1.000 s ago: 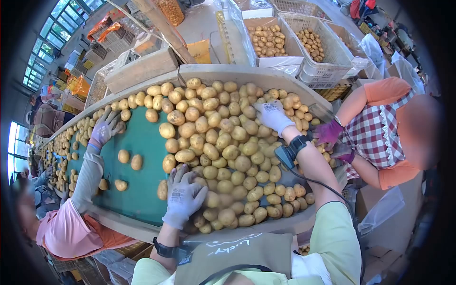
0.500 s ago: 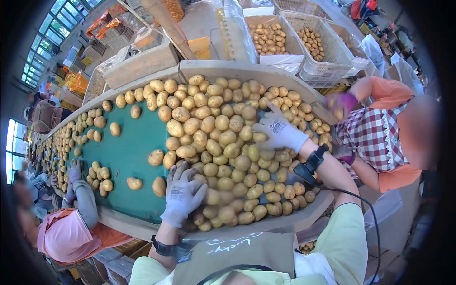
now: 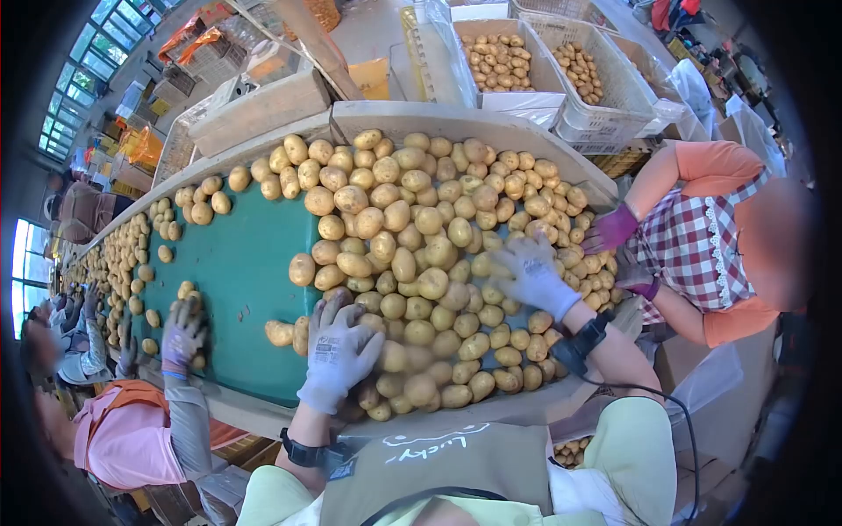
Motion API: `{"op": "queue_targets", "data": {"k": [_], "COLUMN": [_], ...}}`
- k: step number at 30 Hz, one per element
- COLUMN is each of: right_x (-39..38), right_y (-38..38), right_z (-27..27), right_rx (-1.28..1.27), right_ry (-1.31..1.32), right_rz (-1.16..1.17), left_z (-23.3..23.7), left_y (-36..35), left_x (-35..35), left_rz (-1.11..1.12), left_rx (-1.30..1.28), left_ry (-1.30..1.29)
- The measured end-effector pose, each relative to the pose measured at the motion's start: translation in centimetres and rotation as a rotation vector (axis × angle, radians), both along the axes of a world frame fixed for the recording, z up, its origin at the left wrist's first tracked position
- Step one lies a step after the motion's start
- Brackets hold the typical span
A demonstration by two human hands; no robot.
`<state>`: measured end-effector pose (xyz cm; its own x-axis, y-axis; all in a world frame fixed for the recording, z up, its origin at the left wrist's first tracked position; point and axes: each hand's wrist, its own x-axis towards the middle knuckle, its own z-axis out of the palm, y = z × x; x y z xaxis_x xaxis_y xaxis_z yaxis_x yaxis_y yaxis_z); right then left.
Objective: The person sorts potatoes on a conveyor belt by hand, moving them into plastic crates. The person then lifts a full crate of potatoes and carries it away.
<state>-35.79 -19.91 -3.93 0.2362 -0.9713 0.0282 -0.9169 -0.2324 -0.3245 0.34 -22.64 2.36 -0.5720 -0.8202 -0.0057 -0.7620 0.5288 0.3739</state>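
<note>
A big heap of yellow potatoes [image 3: 421,254] fills the end of a green conveyor belt [image 3: 237,289] with a wooden rim. My left hand [image 3: 338,351], in a grey-white work glove, lies flat with fingers spread on potatoes at the heap's near left edge. My right hand [image 3: 531,273], gloved the same way and blurred, reaches over the potatoes toward the heap's right side, fingers spread. Neither hand visibly grips a potato. A black band with a cable sits on my right wrist [image 3: 586,337].
A person in orange sleeves and a checked apron [image 3: 693,237] stands at the right, purple-gloved hand [image 3: 610,230] on the potatoes. Another person in pink [image 3: 132,430] reaches onto the belt at left. White crates of potatoes [image 3: 500,61] stand beyond the belt's end.
My right hand has drawn back from the far side of the heap toward me and to the right. My left hand has stayed put. The person at left pulled their hand nearer.
</note>
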Motion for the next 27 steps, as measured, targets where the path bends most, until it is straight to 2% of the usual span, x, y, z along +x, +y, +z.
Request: {"op": "queue_targets", "data": {"k": [2,3,5,6,8,9,12,15,16,17,19,20,22,23,25,27], "right_x": [-1.6,-1.3,1.0,2.0,3.5,3.5,2.5,2.4,2.4,1.8,1.1,-0.2,-1.9,-3.2,-4.7,-2.7], "right_y": [-2.3,-4.0,-8.4,-10.4,-13.6,-13.9,-14.5,-13.8,-13.1,-13.0,-12.9,-12.7,-15.0,-16.7,-20.3,-20.6], "right_z": [-0.7,-0.3,0.9,0.0,-2.8,-2.1,0.5,-1.3,-1.9,-2.2,1.8,2.8,4.3,4.0,2.7,1.1], "right_rx": [-0.248,-0.253,-0.238,-0.243,0.139,0.131,0.377,0.310,0.178,0.176,0.306,0.018,-0.291,-0.284,-0.430,0.023], "right_ry": [0.180,0.177,-0.085,-0.090,-0.008,-0.010,-0.025,0.039,-0.003,-0.001,0.081,0.090,-0.324,-0.315,-0.186,0.076], "right_rz": [-0.095,-0.102,-0.030,-0.030,-0.146,-0.146,-0.048,-0.013,0.037,0.039,0.156,0.246,-0.173,-0.173,-0.399,-0.213], "left_z": [-0.3,-0.5,-0.8,-0.7,-0.6,-0.7,-1.0,-0.9,-1.0,-1.0,-1.0,-0.9,-1.2,-1.3,-0.9,-0.7], "left_y": [-0.6,-0.7,-0.8,-0.7,-0.6,-0.6,-0.5,-0.7,-0.7,-0.7,-1.0,-0.9,-0.6,-0.3,-0.5,-0.6], "left_x": [-0.3,-0.3,-0.3,-0.3,-0.3,-0.1,0.2,0.1,0.1,0.2,0.4,0.4,0.5,0.3,0.1,0.1], "left_rz": [-0.002,-0.007,0.008,0.008,-0.001,-0.001,-0.014,-0.016,-0.011,-0.015,-0.018,-0.017,-0.014,-0.014,0.008,0.008], "left_rx": [0.008,0.001,0.004,-0.001,-0.008,-0.017,-0.036,-0.037,-0.036,-0.028,-0.037,-0.028,-0.023,-0.015,0.016,0.005], "left_ry": [-0.080,-0.084,-0.052,-0.057,-0.017,-0.018,0.000,-0.019,-0.016,0.001,0.020,0.032,0.052,0.060,0.039,0.047]}}
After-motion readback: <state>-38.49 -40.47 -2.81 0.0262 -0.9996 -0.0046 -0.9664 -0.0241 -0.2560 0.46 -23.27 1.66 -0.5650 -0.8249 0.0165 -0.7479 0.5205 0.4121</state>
